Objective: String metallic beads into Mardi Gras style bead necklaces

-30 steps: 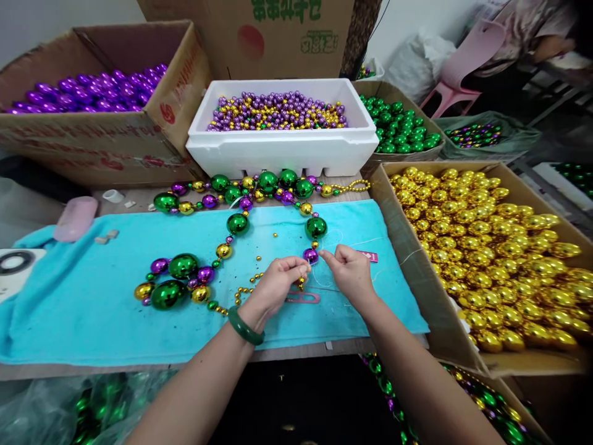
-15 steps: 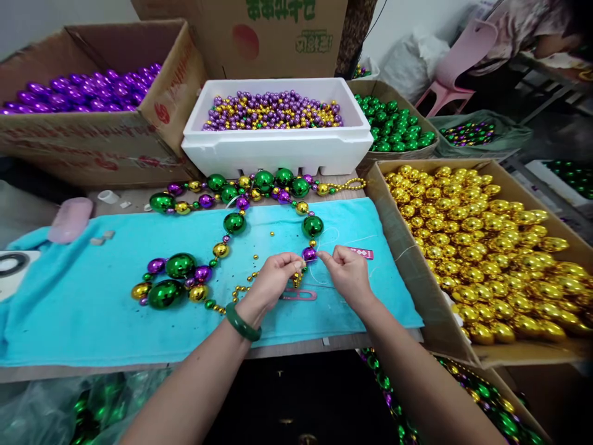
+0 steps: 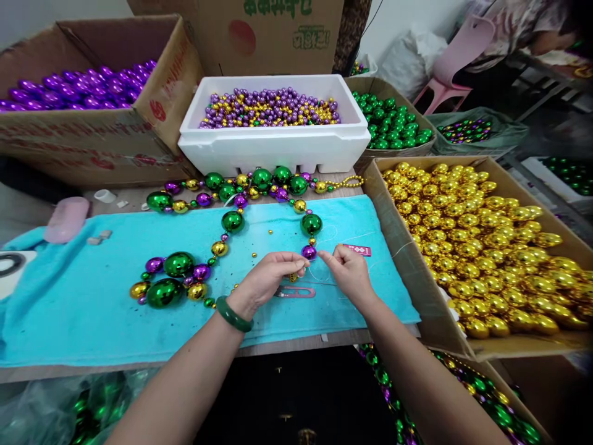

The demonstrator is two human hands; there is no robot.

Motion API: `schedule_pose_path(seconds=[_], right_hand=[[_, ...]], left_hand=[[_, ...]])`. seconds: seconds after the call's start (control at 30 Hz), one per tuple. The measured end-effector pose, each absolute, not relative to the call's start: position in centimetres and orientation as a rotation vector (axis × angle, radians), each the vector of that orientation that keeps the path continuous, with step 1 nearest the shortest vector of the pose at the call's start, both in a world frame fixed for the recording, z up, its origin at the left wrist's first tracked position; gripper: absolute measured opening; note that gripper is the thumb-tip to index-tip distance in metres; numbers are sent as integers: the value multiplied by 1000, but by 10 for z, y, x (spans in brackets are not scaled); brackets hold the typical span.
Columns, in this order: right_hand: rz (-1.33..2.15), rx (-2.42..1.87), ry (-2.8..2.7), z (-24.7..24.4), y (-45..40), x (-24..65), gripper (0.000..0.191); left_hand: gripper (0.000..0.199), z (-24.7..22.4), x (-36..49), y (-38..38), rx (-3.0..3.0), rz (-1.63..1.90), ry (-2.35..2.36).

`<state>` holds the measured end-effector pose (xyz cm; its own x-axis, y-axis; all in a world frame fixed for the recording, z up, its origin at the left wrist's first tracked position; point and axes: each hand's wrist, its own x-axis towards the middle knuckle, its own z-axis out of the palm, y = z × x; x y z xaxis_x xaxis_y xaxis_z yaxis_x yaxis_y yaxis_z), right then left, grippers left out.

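Faintly visible thread (image 3: 312, 260), left hand (image 3: 269, 276) pinching it, right hand (image 3: 349, 272), grip unclear (gold beads (image 3: 293, 277) half-hidden)

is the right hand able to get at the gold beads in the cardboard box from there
Probably yes: the right hand is just left of the cardboard box, whose top is open over the gold beads; only the side wall stands between.

Both hands (image 3: 273, 275) (image 3: 348, 270) curled, just apart
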<state>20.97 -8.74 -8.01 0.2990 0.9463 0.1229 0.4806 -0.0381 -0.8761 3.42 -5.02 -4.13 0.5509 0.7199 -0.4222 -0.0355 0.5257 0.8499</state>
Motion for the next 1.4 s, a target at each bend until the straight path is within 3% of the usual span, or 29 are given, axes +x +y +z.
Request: schedule_pose_path(seconds=[0.37, 0.6, 0.87, 1.03, 1.13, 1.4], right_hand=[[515, -1657, -1162, -64, -82, 216, 47], [483, -1656, -1164, -87, -80, 212, 45], [657, -1783, -1482, -92, -84, 200, 39], [530, -1605, -1507, -85, -95, 188, 9], [435, -1440, -1416, -68, -101, 191, 14], [589, -1271, -1600, -44, -101, 191, 16]], left_hand=[[14, -39, 33, -53, 1077, 395, 1035], [10, -44, 45, -63, 1046, 699, 1101], [14, -45, 42, -60, 808, 743, 879], [17, -44, 43, -65, 620, 705, 765], [19, -44, 42, -67, 618, 706, 801], [26, -42, 45, -71, 888, 716, 891]])
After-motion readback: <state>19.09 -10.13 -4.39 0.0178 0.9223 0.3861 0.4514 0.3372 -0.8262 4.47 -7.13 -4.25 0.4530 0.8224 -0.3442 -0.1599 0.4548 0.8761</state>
